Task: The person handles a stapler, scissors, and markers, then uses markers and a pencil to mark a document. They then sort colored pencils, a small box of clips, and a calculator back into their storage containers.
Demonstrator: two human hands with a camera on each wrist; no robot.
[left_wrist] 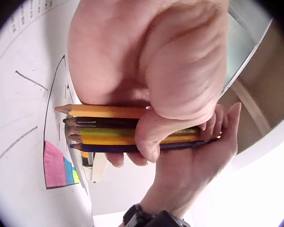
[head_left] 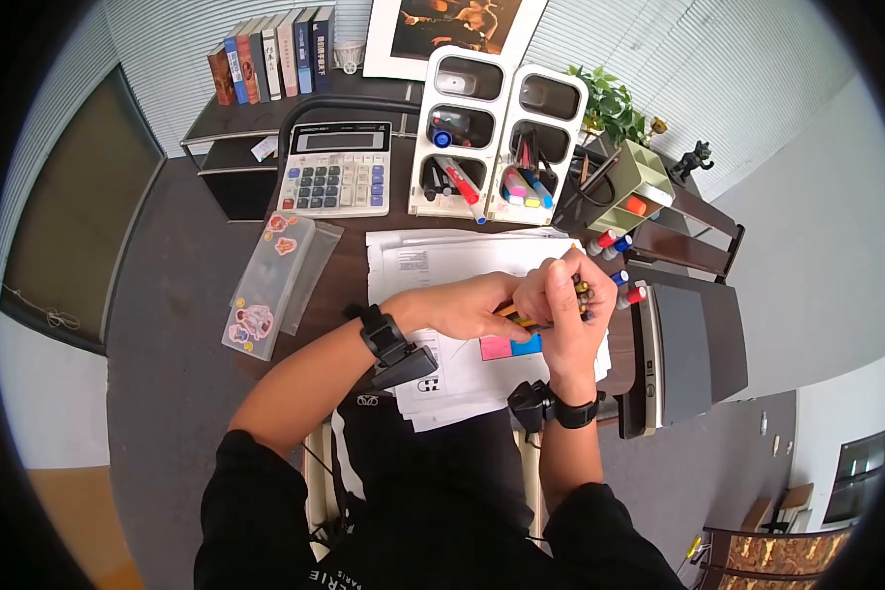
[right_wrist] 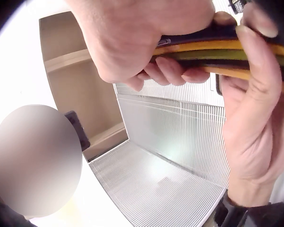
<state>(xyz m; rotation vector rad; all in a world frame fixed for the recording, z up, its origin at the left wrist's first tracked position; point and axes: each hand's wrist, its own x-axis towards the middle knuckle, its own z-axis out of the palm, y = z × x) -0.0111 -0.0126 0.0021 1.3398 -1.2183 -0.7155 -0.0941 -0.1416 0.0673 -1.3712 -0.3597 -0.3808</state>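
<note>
- While grasping the tail end of the bundle in the curled fingers of the right hand, also clasps five pencils in the left hand, with the thumb pressed across the shafts.
- Holds all five side by side and parallel, with the long axis nearly level across the left wrist view and the sharpened tips pointing to its left edge.
- Counting down from the top of that view: one orange, one black, one olive, one yellow, one dark blue or purple.
- Cannot tell from the head view where the tips point, with most of each shaft hidden by the hands.
- Raises the bundle over loose papers, near one drawing with pink and blue blocks.
- Wears two black wrist devices, one per arm.
- Just beside the right hand, has four markers, two capped red and two blue.
- Farther out to the left, has one stickered pencil case and, beyond it, one calculator.
- Has two white organisers past the papers, with three compartments each.
</note>
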